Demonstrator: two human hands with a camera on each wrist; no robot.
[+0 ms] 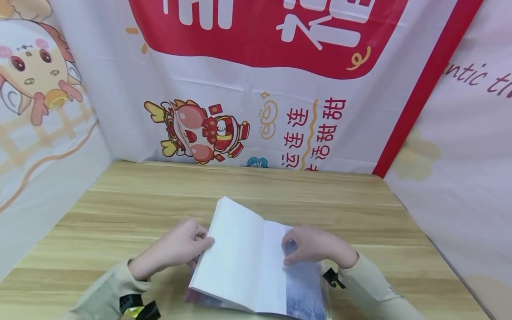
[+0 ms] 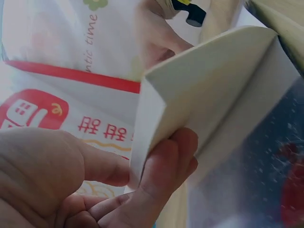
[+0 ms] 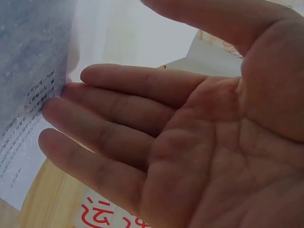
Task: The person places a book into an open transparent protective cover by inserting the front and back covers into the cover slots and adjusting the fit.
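Observation:
An open book [image 1: 236,253] lies on the wooden table, its blank white pages facing up. My left hand [image 1: 180,244] pinches the left-hand block of pages between thumb and fingers, lifting it off the cover; the left wrist view shows the thumb on one side of the pages [image 2: 213,80] and the fingers on the other. Over the book's right side is my right hand [image 1: 314,244], its thumb held apart. In the right wrist view its fingers [image 3: 104,128] are nearly straight, with tips at a blue printed flap [image 3: 33,80] bearing small text.
The wooden table [image 1: 160,186] extends around the book. Printed white cloth [image 1: 240,80] with red shapes and cartoon figures hangs at the back, and more cloth stands along the left and right sides. Both wrists wear black straps.

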